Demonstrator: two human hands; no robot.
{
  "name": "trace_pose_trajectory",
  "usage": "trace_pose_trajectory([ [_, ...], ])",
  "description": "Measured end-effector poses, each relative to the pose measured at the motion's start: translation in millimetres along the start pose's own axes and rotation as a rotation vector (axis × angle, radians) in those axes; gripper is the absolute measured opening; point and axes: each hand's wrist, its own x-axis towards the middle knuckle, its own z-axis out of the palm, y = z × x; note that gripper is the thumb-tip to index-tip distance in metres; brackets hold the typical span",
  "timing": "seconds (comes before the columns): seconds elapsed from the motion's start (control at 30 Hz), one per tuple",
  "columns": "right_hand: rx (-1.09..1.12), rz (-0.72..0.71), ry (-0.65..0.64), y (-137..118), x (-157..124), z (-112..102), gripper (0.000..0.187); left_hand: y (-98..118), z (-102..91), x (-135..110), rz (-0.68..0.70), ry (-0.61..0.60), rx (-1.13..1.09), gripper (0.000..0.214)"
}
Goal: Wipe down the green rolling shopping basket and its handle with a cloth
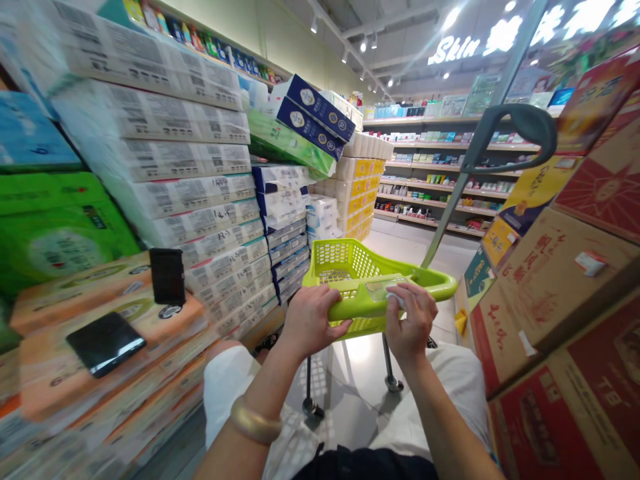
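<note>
In front of my knees stands a lime-green plastic shopping basket cart (pixel 350 257) with holes in its walls and legs on casters. My left hand (pixel 314 319) is closed around the near rim, left of the middle. A small white wad, which looks like a tissue (pixel 395 299), is pinched in my right hand (pixel 411 317). That hand presses it against the rim beside a clear label panel (pixel 383 288). A grey pole rises from the cart's right side to a dark grey looped handle (pixel 517 137).
Tall stacks of wrapped paper packs (pixel 200 160) line the left. On orange packs lie a black phone-like slab (pixel 106 343) and an upright black device (pixel 167 277). Cardboard cartons (pixel 560 280) close in on the right. Stocked shelves (pixel 440 173) stand beyond the pale floor.
</note>
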Motion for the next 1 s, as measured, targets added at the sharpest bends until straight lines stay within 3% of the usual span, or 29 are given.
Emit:
trace_pose_trajectory([
  [0.2, 0.104, -0.162, -0.256, -48.3, -2.5, 6.7, 0.015, 0.2, 1.7, -0.2, 0.019, -0.025, 0.001, 0.024],
  [0.3, 0.084, -0.148, -0.264, -33.7, 6.2, 3.0, 0.016, -1.0, 1.3, -1.3, 0.028, -0.018, 0.000, 0.025],
  [0.43, -0.049, 0.017, -0.173, -2.1, 21.1, -2.5, 0.018, 0.8, 2.0, -1.4, 0.016, 0.000, 0.004, 0.026],
  [0.53, -0.083, 0.043, -0.203, -12.3, 23.2, -0.3, 0.019, 3.4, 2.7, -0.1, 0.009, 0.004, 0.007, 0.026],
  [0.7, 0.018, -0.083, -0.417, -49.3, 22.1, 4.5, 0.017, 2.6, 1.5, -0.1, 0.034, -0.012, -0.016, 0.025],
  [0.9, -0.082, 0.048, -0.379, -15.1, 44.4, -2.2, 0.018, 0.6, 1.1, -2.0, 0.009, -0.005, -0.016, 0.024],
  [1.0, -0.098, 0.017, -0.418, -17.6, 47.3, 0.7, 0.019, 3.6, 2.2, -0.5, -0.002, -0.015, -0.008, 0.024],
])
